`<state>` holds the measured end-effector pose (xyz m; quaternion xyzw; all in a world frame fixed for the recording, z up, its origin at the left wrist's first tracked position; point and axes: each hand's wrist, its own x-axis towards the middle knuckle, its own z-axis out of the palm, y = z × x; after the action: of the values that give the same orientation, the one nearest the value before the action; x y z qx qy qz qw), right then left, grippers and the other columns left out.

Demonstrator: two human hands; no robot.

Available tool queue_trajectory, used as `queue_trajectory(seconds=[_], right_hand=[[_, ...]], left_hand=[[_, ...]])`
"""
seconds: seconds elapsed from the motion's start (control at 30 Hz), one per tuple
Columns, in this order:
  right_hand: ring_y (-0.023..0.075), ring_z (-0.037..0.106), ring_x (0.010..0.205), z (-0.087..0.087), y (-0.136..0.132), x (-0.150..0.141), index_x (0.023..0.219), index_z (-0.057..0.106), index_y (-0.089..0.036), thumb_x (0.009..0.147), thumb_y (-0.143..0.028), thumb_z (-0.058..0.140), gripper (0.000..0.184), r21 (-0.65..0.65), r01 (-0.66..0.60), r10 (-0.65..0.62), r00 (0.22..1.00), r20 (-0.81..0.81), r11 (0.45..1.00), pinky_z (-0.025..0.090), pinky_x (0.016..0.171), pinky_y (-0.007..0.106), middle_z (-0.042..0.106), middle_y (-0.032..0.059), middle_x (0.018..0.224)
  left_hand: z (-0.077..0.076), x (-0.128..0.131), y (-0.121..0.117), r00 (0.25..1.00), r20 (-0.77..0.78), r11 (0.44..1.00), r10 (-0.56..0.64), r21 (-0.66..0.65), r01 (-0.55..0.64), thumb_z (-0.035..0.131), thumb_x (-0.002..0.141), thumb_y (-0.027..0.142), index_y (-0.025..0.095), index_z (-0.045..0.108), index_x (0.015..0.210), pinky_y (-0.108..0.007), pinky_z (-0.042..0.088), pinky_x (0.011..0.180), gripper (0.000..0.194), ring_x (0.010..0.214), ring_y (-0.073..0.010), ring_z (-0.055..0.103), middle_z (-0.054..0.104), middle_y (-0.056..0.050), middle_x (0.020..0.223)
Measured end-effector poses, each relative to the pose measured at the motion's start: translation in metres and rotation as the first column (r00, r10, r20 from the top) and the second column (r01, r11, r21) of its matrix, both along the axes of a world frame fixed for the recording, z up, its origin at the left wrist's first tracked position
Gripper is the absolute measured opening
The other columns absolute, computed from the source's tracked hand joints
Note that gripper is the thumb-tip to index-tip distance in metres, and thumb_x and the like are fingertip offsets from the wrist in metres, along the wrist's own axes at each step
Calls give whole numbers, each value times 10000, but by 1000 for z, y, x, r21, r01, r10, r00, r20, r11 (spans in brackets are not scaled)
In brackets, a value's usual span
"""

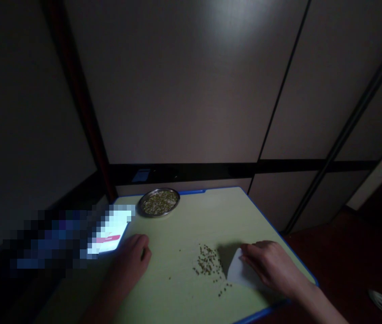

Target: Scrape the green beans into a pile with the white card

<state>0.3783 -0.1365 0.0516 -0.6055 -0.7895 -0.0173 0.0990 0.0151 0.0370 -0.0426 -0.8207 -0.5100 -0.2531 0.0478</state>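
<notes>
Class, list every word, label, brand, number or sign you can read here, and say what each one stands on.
No text can be read.
Lit screen: faint marks on its pink-red bar, too small and blurred; part is pixelated.
Bluish card on the dark ledge: too dim and small.
White sheet in the right hand: no visible lettering.

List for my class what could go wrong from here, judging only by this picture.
1. The right hand holds a pale sheet close beside loose grains; a quick push might scatter some over the blue edge of the table.
2. A few grains lie apart from the main cluster, so they could be overlooked in the dim light.
3. The round metal dish of grains sits near the table's far left corner; a knock might spill it.
</notes>
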Motion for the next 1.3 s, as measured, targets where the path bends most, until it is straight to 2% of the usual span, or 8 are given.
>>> queue_trajectory(seconds=[0.53, 0.93, 1.13, 1.3], right_hand=[[163, 590, 685, 0, 0, 0, 872, 576, -204, 984, -339, 352, 285, 20, 24, -24, 1000, -11, 1000, 306, 626, 299, 661, 42, 730], [165, 589, 694, 2, -3, -12, 887, 591, -206, 980, -339, 358, 284, 16, -38, 38, 999, -14, 999, 310, 642, 295, 663, 43, 744], [171, 608, 711, 8, -11, -6, 921, 598, -212, 986, -359, 340, 305, -7, 32, -33, 998, -56, 999, 326, 630, 278, 665, 46, 752], [162, 607, 678, 3, -11, -3, 868, 579, -212, 985, -369, 341, 309, -13, 42, -43, 997, -67, 999, 319, 607, 275, 664, 43, 733]], left_hand=[[3, 0, -2, 999, 38, 999, -34, -5, 34, 430, 818, 194, 216, 507, 758, -311, 413, 735, 100, 776, -187, 520, 547, -30, 782], [2, 1, -2, 1000, 0, 1000, 1, -8, -1, 416, 833, 194, 222, 478, 756, -314, 411, 755, 103, 794, -181, 515, 540, -29, 803], [2, 1, -1, 1000, -14, 1000, -6, -3, 6, 406, 839, 189, 225, 458, 765, -308, 411, 754, 98, 800, -185, 523, 533, -28, 807], [2, 2, -2, 1000, -22, 1000, -8, 20, 8, 404, 837, 183, 225, 449, 761, -305, 410, 750, 98, 798, -187, 528, 528, -27, 798]])
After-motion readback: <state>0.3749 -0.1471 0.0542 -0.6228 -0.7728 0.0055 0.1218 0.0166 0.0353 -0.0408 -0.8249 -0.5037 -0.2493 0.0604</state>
